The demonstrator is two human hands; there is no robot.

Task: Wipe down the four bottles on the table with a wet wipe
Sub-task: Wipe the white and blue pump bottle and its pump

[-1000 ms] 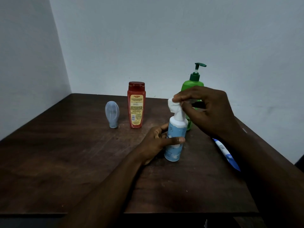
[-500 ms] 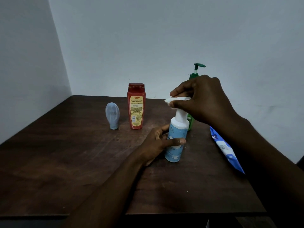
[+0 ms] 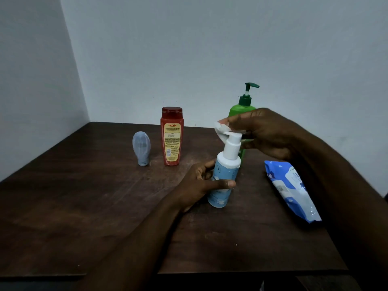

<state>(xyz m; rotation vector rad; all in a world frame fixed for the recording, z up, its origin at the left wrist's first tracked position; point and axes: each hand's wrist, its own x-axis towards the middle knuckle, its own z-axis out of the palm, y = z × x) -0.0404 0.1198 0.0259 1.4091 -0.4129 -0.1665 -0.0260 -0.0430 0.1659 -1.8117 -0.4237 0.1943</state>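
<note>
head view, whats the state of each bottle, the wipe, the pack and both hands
blue bottle: leaning, base on table
left hand: grips blue bottle
wet wipe: crumpled on the pump nozzle
right hand: pinches wet wipe
red bottle: upright, cap shut
grey bottle: standing on its cap
green bottle: upright, partly hidden
wipes pack: lying flat

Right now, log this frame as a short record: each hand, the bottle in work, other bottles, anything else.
left hand: grips the blue pump bottle, standing on the table
right hand: pinches the wet wipe against its pump head
other bottles: grey tube, red bottle, green pump bottle, standing behind
also present: wipes pack, lying at right
</note>
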